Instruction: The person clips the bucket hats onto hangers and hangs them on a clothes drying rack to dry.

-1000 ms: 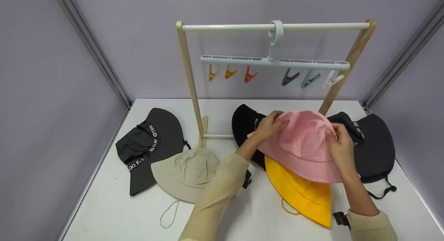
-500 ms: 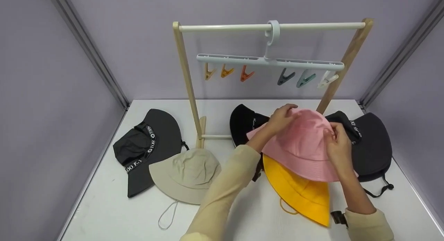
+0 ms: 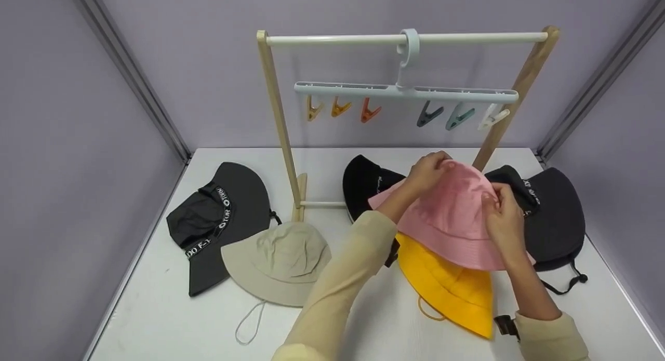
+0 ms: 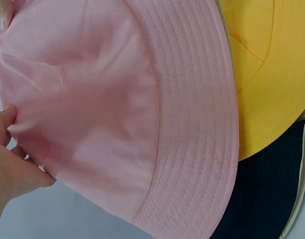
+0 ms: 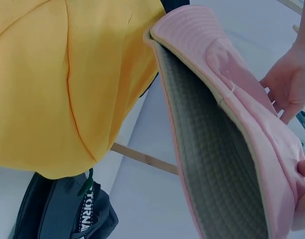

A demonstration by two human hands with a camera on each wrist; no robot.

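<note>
A pink bucket hat point(image 3: 452, 215) is held up in both hands, over the yellow hat in the head view. My left hand point(image 3: 428, 173) pinches the left of its crown, thumb on the near side. At the crown's right side, my right hand point(image 3: 505, 221) grips the cloth between thumb and fingers. The pink brim point(image 4: 197, 124) slopes down towards me in the left wrist view. From below, the right wrist view shows its grey-green lining point(image 5: 212, 149). Beneath it lies the yellow bucket hat point(image 3: 447, 288), partly covered.
A wooden rack point(image 3: 278, 117) carries a pale hanger point(image 3: 358, 90) with several coloured clips point(image 3: 369, 111). A beige hat point(image 3: 280, 262) and a dark lettered hat point(image 3: 223, 221) lie left. Behind the pink hat are a black hat point(image 3: 358, 187) and another dark hat point(image 3: 558, 221).
The left hand has shifted right and up along the pink hat's crown, drawing the held spots closer together. The right hand keeps its grip, nearly still.
</note>
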